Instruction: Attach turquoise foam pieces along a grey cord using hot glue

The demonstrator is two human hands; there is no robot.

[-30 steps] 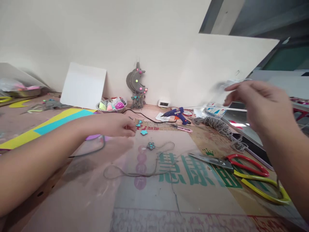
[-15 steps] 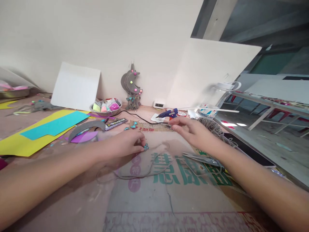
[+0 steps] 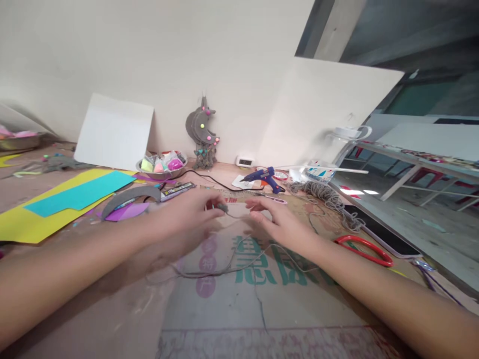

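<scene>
My left hand [image 3: 202,209] is closed above the plastic-covered cardboard, pinching a small grey piece [image 3: 223,207] whose kind I cannot make out. From it a thin grey cord [image 3: 236,216] runs toward my right hand [image 3: 273,217]. The right thumb and fingers are curled but apart, close to the cord, and I see nothing gripped between them. More loose cord [image 3: 220,273] lies in loops across the printed sheet [image 3: 299,309] below my hands. A red scissor handle [image 3: 362,249] shows beyond my right forearm, which hides the rest.
A blue glue gun [image 3: 264,177] with a black cable stands behind my hands. To the right are a grey cord bundle [image 3: 324,196] and a phone [image 3: 377,232]. Coloured sheets [image 3: 82,192], a bowl of clay packets [image 3: 160,169] and a grey moon ornament [image 3: 202,127] sit left and back.
My right hand has moved left and down from beside the glue gun to near the cord. The left hand has lifted slightly with its small piece. The scissor blades are now hidden and the red handle shows.
</scene>
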